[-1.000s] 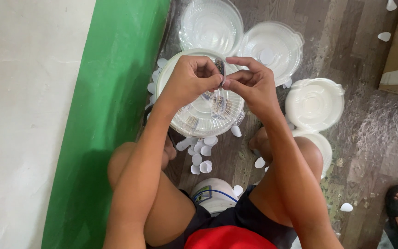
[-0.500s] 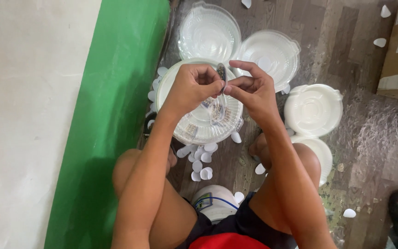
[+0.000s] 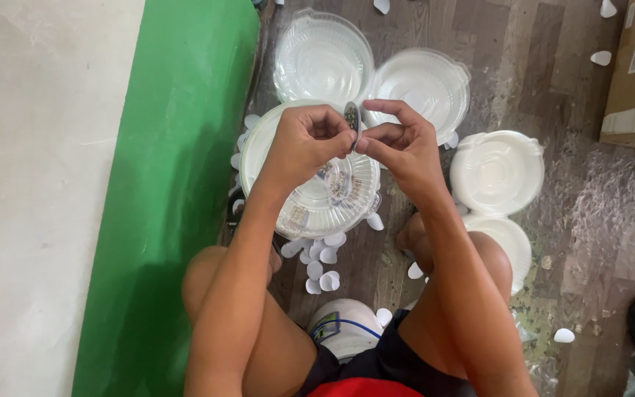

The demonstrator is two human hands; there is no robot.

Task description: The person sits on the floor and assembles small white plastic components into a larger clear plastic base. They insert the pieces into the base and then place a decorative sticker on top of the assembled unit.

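**Small piece lifted a little higher**

I see my left hand (image 3: 304,143) and right hand (image 3: 398,143) both pinching one small dark oval piece (image 3: 351,116), now raised slightly higher than before above the clear lidded container (image 3: 310,198). White bowls (image 3: 497,170) lie around.

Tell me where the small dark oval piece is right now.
In the head view it sits upper centre, pinched between the left hand and right hand: the small dark oval piece is held above the clear round container.
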